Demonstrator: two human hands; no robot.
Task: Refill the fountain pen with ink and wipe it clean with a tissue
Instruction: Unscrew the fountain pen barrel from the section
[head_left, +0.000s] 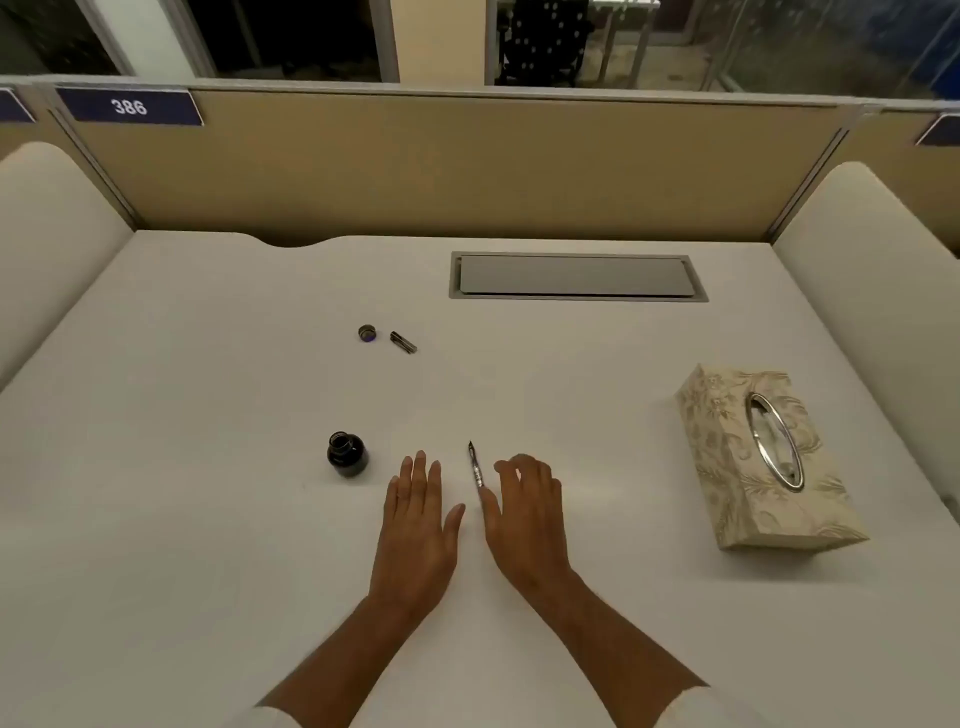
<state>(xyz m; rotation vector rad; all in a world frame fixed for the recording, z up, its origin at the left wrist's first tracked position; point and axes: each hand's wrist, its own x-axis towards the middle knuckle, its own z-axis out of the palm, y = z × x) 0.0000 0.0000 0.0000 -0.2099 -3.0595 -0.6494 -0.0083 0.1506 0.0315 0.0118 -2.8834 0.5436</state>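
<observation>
Head view: the fountain pen (475, 465) lies between the hands, nib toward 12 o'clock. Left hand (418, 514) rests flat, empty. Right hand (527, 514) is loosely curled, empty. The pen is probably light, stiff and slick, so pinch the barrel, clear of the nib

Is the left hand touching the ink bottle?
Apart. The head view shows a strip of bare table between the left hand and the bottle.

White desk (208, 519), grey cable hatch (576, 276), beige partition (467, 166), blue plate (129, 106) (numbered 386)
</observation>
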